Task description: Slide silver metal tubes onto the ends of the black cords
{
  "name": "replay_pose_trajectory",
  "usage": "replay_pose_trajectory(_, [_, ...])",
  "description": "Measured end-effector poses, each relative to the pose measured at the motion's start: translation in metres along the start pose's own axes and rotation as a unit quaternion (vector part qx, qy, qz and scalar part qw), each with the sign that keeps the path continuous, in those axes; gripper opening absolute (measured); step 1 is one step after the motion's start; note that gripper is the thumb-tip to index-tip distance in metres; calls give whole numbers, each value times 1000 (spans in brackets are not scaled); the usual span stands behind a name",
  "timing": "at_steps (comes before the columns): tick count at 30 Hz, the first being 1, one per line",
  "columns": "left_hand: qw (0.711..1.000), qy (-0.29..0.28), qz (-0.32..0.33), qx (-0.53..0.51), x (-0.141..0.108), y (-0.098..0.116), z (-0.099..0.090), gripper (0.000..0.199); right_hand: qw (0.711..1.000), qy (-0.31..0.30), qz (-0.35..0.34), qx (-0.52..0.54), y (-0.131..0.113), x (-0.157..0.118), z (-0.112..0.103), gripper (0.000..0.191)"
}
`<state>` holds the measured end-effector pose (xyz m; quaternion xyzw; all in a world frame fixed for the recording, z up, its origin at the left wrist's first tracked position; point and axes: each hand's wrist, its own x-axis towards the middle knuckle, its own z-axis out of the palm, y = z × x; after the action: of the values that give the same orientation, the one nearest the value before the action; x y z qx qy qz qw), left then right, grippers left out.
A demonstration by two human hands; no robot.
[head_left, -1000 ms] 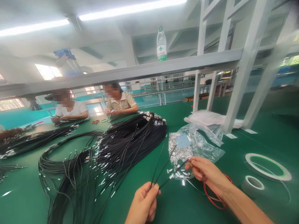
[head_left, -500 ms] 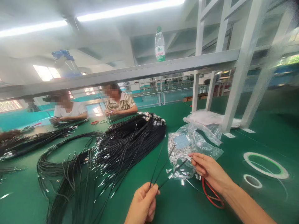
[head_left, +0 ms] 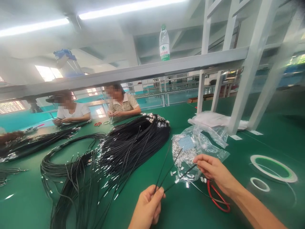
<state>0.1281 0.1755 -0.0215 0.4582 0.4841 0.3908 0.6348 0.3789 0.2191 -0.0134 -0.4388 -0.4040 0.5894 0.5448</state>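
You are pinching several black cords (head_left: 170,165) in your left hand (head_left: 147,208), fanning their ends apart so each is reachable. Your right hand (head_left: 213,170) is closing its fingers on one cord tip, directly over the ferrule bag (head_left: 190,149) on the worktop (head_left: 238,152).
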Motion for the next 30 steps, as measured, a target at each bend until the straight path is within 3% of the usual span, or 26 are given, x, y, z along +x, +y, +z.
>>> replay_pose_trajectory(7, [999,14,33,31,1,-5,1,54,995,-53,52,64,3,-3,1,31])
replay_pose_trajectory(11, [998,15,41,46,4,-10,3,55,989,-75,78,96,15,-9,20,36])
replay_pose_trajectory(15, [999,7,24,46,5,-10,4,60,976,-141,130,108,30,-21,45,32])
replay_pose_trajectory(19, [999,24,23,26,2,-6,1,59,966,-177,120,146,35,-24,49,27])
replay_pose_trajectory(23, [999,44,19,-19,-2,0,-3,59,969,-119,104,188,26,-16,34,33])
replay_pose_trajectory(25, [998,47,18,-33,-3,2,-4,59,963,-56,118,235,20,-11,28,36])
replay_pose_trajectory(30, [999,20,11,-32,-6,5,-1,58,928,127,138,321,6,-2,24,10])
